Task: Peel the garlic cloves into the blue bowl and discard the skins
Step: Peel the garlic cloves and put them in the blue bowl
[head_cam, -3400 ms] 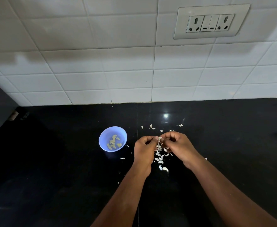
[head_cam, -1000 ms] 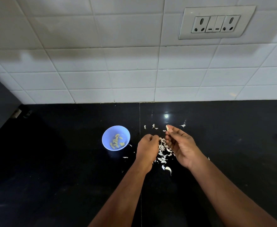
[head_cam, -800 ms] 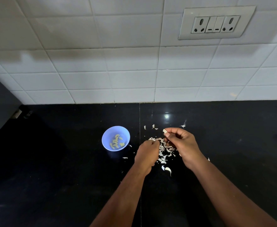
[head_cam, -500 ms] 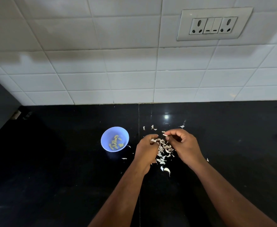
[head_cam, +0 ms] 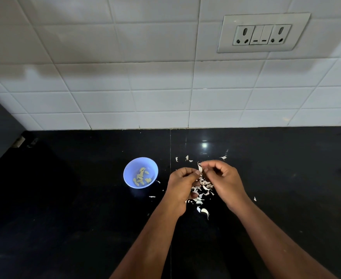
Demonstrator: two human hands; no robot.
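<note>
Mid-peel: the left hand (head_cam: 182, 184) and right hand (head_cam: 224, 178) together pinch a garlic clove (head_cam: 200, 168) above the skins (head_cam: 202, 188), so next strip it and drop it into the blue bowl (head_cam: 140, 172) at nine o'clock.

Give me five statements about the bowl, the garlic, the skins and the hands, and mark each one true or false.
1. The blue bowl holds peeled cloves. True.
2. The bowl sits to the right of both hands. False: it is to their left.
3. Both hands, left hand and right hand, pinch one garlic clove between them. True.
4. The skins lie inside the bowl. False: they lie on the black counter.
5. The hands rest flat on the counter. False: their fingers are curled.
</note>
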